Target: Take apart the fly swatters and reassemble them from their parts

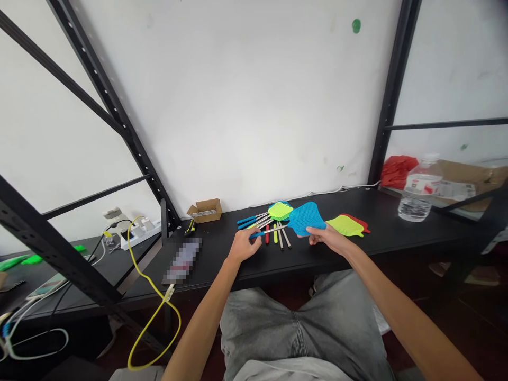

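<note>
A blue fly swatter (306, 218) with a metal rod is held between my two hands above the black table. My left hand (244, 244) is closed around its blue handle. My right hand (326, 236) pinches the lower edge of its mesh head. Behind it lies a pile of assembled swatters with a lime green head (280, 210) on top and blue handles (246, 220) pointing left. Loose metal rods (284, 237), a red handle (267, 235) and a lime handle (275, 234) lie under the swatter. Right of them are a lime mesh head (346, 225) and a red one (365, 228), partly covered.
On the black table (357, 254) stand a small open cardboard box (206, 210) and a water bottle (418, 190). A black-and-yellow tool (190, 228) and a blurred-out flat object (183, 260) lie left. A yellow cable (153, 286) hangs over the edge. Black metal posts (391, 95) frame both sides.
</note>
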A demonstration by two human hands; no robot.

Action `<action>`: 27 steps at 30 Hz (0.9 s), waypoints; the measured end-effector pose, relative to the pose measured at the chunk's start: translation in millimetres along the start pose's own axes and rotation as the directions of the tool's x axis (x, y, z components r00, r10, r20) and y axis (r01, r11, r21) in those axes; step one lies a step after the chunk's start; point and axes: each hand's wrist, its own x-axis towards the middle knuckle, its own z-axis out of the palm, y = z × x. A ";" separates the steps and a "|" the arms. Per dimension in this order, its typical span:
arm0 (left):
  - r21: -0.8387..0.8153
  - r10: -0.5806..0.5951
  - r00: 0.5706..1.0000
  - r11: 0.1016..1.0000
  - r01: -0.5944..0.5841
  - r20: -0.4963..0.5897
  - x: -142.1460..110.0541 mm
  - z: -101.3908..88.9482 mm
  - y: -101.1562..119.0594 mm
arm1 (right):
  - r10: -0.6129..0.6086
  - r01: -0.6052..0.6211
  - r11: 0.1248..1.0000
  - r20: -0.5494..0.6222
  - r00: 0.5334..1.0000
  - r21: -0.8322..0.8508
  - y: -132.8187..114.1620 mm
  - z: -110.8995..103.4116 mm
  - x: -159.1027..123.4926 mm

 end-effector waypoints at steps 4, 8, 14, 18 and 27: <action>-0.030 -0.025 1.000 0.999 0.025 -0.013 0.2 1.0 0.8 | -0.002 0.003 0.999 -0.026 1.000 0.048 -0.3 2.3 -0.3; -0.050 -0.057 0.998 0.997 0.056 -0.025 0.6 0.8 3.2 | 0.007 -0.002 0.997 -0.062 0.998 0.081 2.5 3.0 3.1; -0.039 -0.088 0.992 0.996 0.085 -0.087 3.0 1.0 2.6 | -0.009 0.018 0.998 -0.145 0.989 0.063 5.6 4.0 9.5; -0.033 -0.085 0.986 0.996 0.081 -0.141 3.7 3.7 -2.0 | -0.009 0.008 1.000 -0.164 0.986 -0.008 8.0 5.2 11.5; 0.095 -0.169 0.958 0.976 0.196 -0.231 4.7 8.6 -17.4 | -0.067 0.044 0.975 -0.101 0.993 -0.218 10.9 12.6 11.0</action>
